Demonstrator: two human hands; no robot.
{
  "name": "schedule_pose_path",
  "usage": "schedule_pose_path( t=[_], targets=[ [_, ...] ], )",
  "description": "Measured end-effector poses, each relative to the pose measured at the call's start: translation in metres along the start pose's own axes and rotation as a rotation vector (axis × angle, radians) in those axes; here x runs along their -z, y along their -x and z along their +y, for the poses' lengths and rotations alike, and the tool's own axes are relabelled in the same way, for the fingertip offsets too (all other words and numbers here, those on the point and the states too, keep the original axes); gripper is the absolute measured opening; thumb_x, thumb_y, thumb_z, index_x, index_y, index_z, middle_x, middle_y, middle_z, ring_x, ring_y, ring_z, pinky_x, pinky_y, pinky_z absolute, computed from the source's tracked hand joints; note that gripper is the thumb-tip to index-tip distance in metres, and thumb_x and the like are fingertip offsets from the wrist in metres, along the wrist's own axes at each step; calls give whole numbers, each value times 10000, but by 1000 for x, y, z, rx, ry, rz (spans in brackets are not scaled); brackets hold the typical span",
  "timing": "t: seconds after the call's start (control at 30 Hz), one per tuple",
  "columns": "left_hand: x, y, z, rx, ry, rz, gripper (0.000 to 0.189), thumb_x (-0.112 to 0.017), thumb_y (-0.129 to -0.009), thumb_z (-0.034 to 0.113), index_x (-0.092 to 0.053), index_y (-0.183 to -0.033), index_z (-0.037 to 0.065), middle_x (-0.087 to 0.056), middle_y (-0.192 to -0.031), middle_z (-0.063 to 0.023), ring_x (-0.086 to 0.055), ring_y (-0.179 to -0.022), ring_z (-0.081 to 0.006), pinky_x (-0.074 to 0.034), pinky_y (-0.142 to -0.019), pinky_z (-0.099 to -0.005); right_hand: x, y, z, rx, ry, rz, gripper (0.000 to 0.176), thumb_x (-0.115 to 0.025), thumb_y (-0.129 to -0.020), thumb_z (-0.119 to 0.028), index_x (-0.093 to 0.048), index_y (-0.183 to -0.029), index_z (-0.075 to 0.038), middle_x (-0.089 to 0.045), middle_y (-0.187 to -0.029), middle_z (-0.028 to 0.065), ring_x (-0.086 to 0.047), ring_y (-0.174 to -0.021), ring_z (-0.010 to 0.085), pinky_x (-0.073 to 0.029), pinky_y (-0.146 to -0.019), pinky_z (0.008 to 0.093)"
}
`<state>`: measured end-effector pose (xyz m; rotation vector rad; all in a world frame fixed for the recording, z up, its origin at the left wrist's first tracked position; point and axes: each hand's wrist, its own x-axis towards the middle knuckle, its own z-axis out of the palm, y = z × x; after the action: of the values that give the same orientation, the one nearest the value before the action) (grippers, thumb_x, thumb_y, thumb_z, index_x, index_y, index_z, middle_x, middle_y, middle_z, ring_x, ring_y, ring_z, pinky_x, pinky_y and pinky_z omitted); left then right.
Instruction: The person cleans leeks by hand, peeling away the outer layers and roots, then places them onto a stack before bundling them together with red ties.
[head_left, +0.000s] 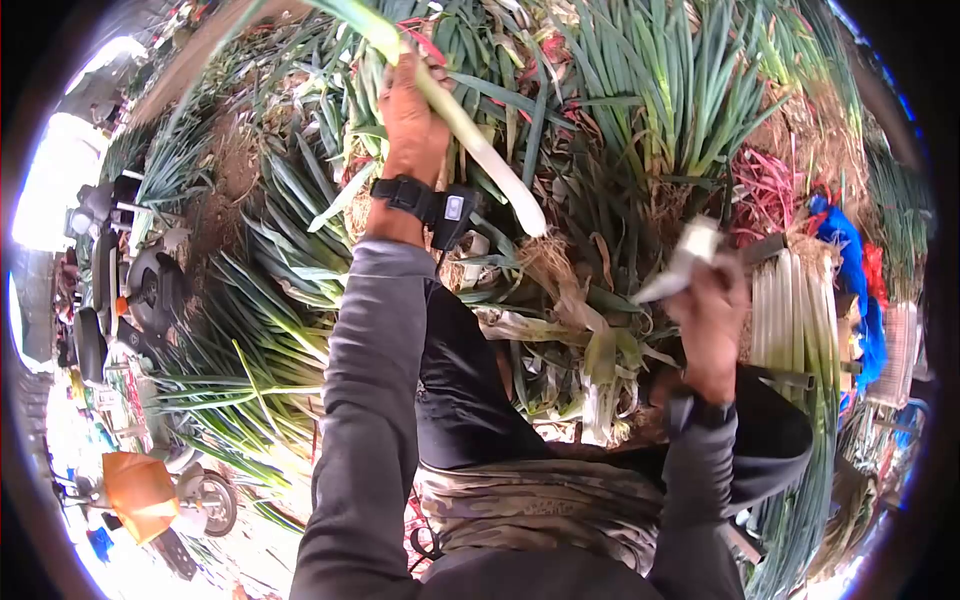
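My left hand is closed around a long green onion, which slants across the upper middle with its white root end low and to the right. Its green top runs out of view at the upper edge. On the right, my right hand is closed and smeared by motion. A pale, pointed thing sticks out from it; the blur hides what it is. Below the held onion lie dry roots and peeled leaves, apart from both hands.
Unpeeled green onions are heaped ahead and on the left. A row of clean white stalks lies at my right, near red ties and a blue plastic sheet. Parked motorbikes stand at far left.
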<state>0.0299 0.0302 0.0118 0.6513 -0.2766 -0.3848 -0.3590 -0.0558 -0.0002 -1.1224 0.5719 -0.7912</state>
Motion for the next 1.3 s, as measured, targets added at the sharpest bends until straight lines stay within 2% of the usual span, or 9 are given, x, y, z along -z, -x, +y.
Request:
schedule_pose_path(
  t=[0.03,0.1,0.2,0.4,0.67,0.93,1.03,1.13,1.3],
  targets=[
    [1,1,1,-5,-25,14,360,-749,-932,271,-540,-1149,75,-581,-886,-59,-557,-733,-161,-514,-676,-296,17,-19,20,23,395,-199,158,-635,-992,-120,-610,-1128,-43,-673,-916,118,-672,-708,143,-567,-582,280],
    [-2,3,-1,-9,43,-109,397,-693,-969,325,-528,-1235,80,-559,-866,-43,-548,-745,-152,-513,-694,-300,32,-44,88,619,1147,-127,191,-666,-968,-96,-651,-1135,-5,-705,-918,134,-693,-687,201,-566,-603,288],
    [-17,12,3,14,14,-103,280,-613,-1014,358,-533,-1065,95,-571,-842,-46,-528,-713,-158,-475,-661,-301,-29,-28,35,50,643,-70,212,-695,-935,-95,-680,-1118,9,-725,-933,157,-710,-719,285,-577,-649,342],
    [-25,13,-16,16,81,-171,400,-679,-964,415,-543,-1163,96,-563,-853,-45,-521,-717,-151,-459,-648,-295,-63,-53,79,585,856,-125,151,-687,-927,-122,-705,-1036,-20,-700,-909,184,-692,-746,369,-556,-657,443],
    [-34,18,-26,47,66,-182,512,-623,-998,449,-513,-1353,97,-530,-880,-36,-489,-736,-149,-429,-664,-294,-71,-50,73,486,1037,-91,113,-663,-905,-129,-696,-972,-44,-686,-898,182,-670,-782,405,-549,-679,475],
    [-33,18,-26,64,76,-203,539,-649,-974,482,-528,-1327,93,-528,-850,-17,-492,-714,-136,-432,-655,-280,-69,-53,72,450,1041,-141,104,-664,-883,-108,-670,-917,-10,-682,-885,203,-660,-779,422,-543,-686,487],
    [-33,19,-25,91,47,-220,551,-668,-953,509,-541,-1295,96,-531,-833,-11,-491,-697,-129,-435,-650,-280,-70,-57,75,363,1005,-184,131,-677,-862,-118,-666,-919,0,-681,-844,206,-675,-778,414,-543,-686,476],
    [-33,20,-21,138,42,-244,563,-680,-935,532,-550,-1270,100,-531,-815,-5,-495,-682,-122,-441,-635,-276,-65,-55,67,-68,724,-256,170,-681,-810,-28,-629,-940,68,-668,-764,161,-714,-710,233,-549,-664,405],
    [-44,29,-19,132,50,-97,456,-576,-997,517,-583,-1234,127,-537,-654,4,-539,-544,-117,-466,-507,-261,-35,-66,97,32,796,-153,207,-656,-876,-174,-626,-833,27,-619,-679,73,-596,-605,133,-446,-530,330]
  ],
)
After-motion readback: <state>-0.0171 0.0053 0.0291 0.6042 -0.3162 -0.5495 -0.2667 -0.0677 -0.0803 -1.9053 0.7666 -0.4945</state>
